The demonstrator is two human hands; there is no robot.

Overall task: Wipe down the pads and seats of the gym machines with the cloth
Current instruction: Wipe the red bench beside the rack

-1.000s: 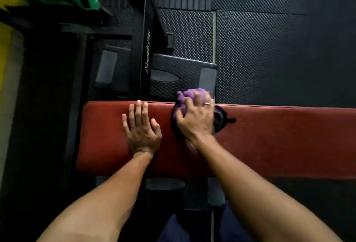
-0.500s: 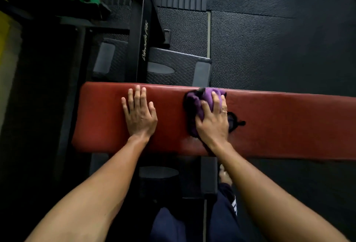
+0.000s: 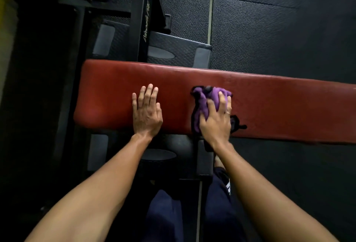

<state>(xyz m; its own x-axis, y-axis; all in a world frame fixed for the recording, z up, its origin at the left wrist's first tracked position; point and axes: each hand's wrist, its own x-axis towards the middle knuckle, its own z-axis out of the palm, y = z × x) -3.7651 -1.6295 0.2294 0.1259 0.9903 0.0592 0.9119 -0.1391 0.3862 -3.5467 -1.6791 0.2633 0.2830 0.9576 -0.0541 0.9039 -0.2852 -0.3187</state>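
Observation:
A long red padded bench (image 3: 279,105) runs across the view from left to right. My left hand (image 3: 147,112) lies flat on its left part, fingers straight and together. To its right, a bunched purple and black cloth (image 3: 204,99) sits on the pad, and my right hand (image 3: 216,120) presses down on it with fingers spread over its top. Part of the cloth sticks out beyond my fingertips and a black corner shows by my wrist.
A black machine upright (image 3: 143,20) with script lettering rises behind the bench. Black footplates (image 3: 173,51) lie beyond and under the pad. Textured black rubber floor mats (image 3: 269,36) fill the right side. My dark-trousered legs (image 3: 165,216) stand below the bench's near edge.
My right hand has slid the cloth from the bench's far edge toward its middle and slightly right. My left hand stays flat on the pad. The view has shifted so the bench sits lower.

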